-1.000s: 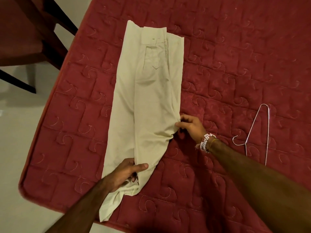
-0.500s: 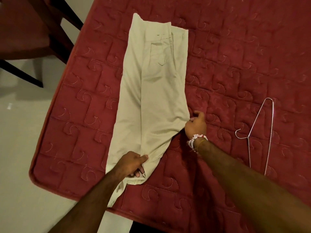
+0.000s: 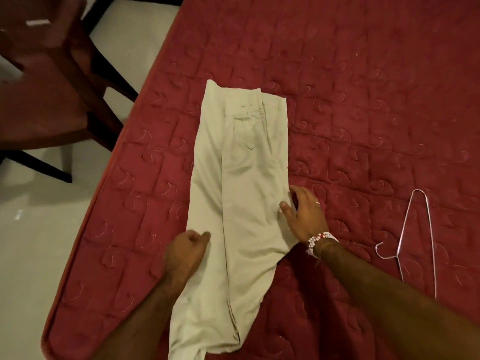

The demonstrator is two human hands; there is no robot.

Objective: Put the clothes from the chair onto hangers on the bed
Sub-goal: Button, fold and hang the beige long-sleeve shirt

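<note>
Right hand [image 3: 305, 219], fingers spread, pressed the trousers [image 3: 249, 165]; left hand [image 3: 185, 252] curled on them, grip unclear; hanger [image 3: 406, 222] lay to their right.

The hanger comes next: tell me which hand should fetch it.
Right. The right hand, open at the edge of the trousers, is nearer the wire hanger; the left hand sits on their far side.

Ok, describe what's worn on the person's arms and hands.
No sleeves show on either arm. The right hand has a ring on one finger; its wrist carries a white beaded bracelet with red beads and a thin cord. The left hand wears nothing visible.
</note>
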